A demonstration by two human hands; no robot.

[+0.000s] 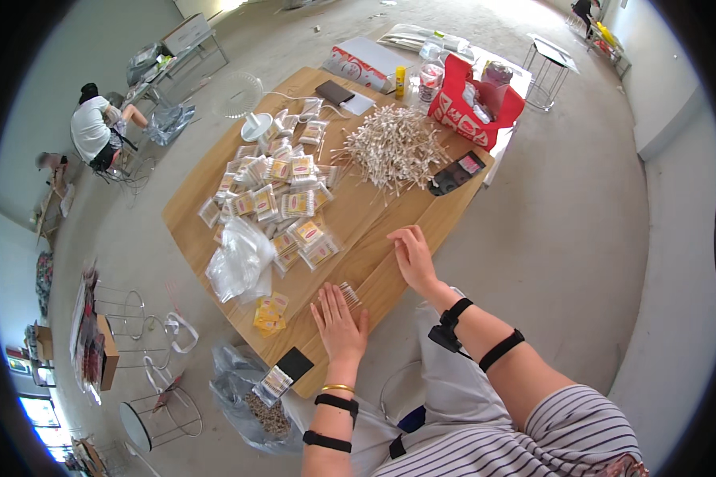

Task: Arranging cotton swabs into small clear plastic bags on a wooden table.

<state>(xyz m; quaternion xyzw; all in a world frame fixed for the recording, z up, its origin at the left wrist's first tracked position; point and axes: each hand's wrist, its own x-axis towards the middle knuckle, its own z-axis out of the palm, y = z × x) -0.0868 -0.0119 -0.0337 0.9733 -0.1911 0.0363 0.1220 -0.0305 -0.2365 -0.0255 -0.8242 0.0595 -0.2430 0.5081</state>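
Note:
My left hand lies flat near the table's front edge, fingers stretched out, beside and partly over a small row of cotton swabs. Further right, my right hand hovers at or rests on the table edge with loosely bent fingers; nothing shows in it. Beyond it rises a big loose heap of cotton swabs. To the left spreads a pile of small clear packets of swabs with yellow and red labels. Clear plastic bags and yellow cards lie near my left hand.
On the wooden table are a dark phone, a brown wallet-like item, a glue stick and a small fan. A red bag stands far right. A grey plastic bag sits below; a person sits far left.

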